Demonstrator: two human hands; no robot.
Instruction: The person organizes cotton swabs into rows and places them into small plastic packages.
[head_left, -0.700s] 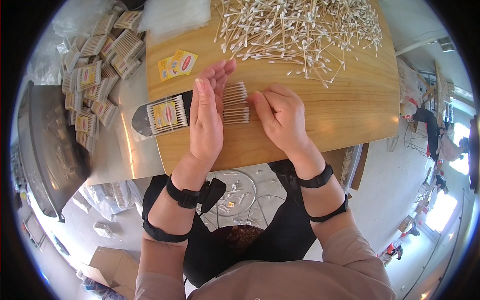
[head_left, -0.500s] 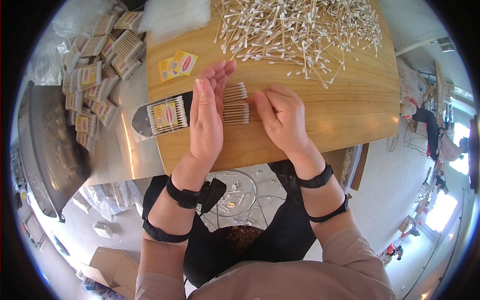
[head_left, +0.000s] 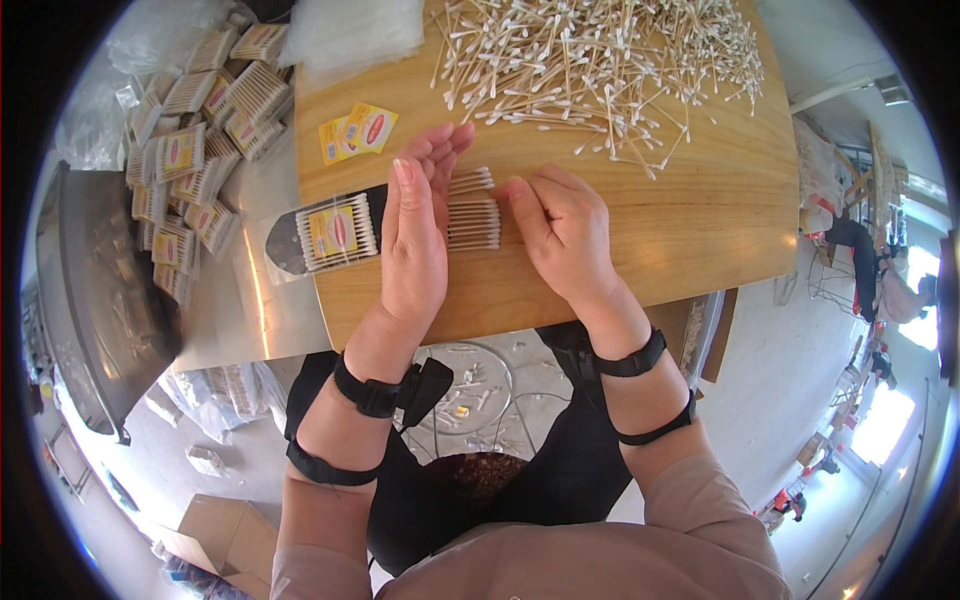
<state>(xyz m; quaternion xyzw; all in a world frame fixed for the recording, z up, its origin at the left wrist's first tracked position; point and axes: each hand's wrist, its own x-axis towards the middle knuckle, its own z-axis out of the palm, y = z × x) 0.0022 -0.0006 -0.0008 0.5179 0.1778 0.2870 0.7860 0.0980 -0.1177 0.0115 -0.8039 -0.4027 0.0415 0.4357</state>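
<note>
A: Where does the swab bundle point(head_left: 473, 222) lie relative to your hands?

B: On the counter point(head_left: 700, 220), between them; your left hand point(head_left: 412, 245) stands on edge against its left ends, fingers straight and open, gripping nothing; your right hand point(head_left: 565, 235) sits just at its right ends, fingers curled loosely, not closed on anything.

A: Long axis?

B: Swabs run left to right, hand to hand; both hands about equally near; the loose swabs point(head_left: 600, 70) lie well beyond.

Bare wood right of the hands — loose cotton swabs point(head_left: 600, 60) beyond, packed bundle point(head_left: 335, 232) left
</note>
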